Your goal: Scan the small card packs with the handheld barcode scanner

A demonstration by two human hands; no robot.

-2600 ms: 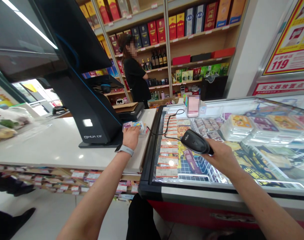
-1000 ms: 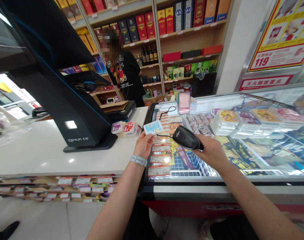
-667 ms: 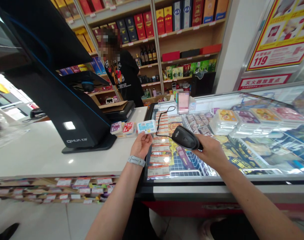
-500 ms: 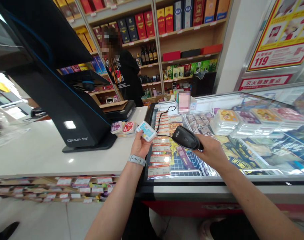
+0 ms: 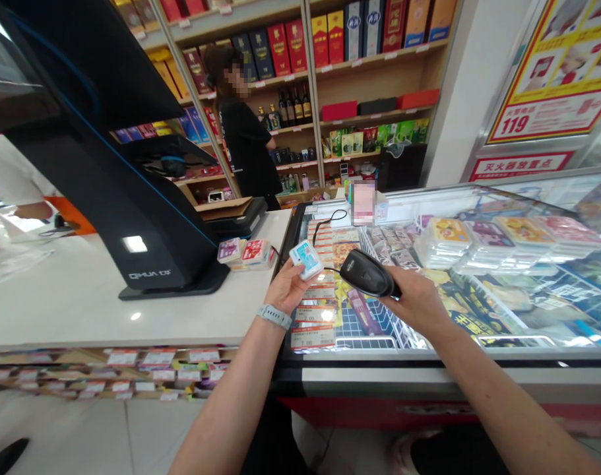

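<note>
In my left hand is a small clear plastic box with a blue and white label, pinched by its near edge and held above the freezer's left side. My right hand is wrapped round the handle of a black barcode scanner. The scanner's head points left toward the box, with a gap between them. A black cable runs from the scanner and passes behind the box. Similar small boxes with purple and red labels lie on the white counter, left of my left hand.
A glass-topped freezer holds wire baskets with frozen goods. Stacked clear boxes stand on its glass at right. On the white counter stands a black checkout terminal. A person in black stands before shelves of boxes and bottles.
My left hand has moved right with the box, nearer the scanner. My right hand stays almost where it was. The person behind the counter has turned; someone at far left has come into view.
</note>
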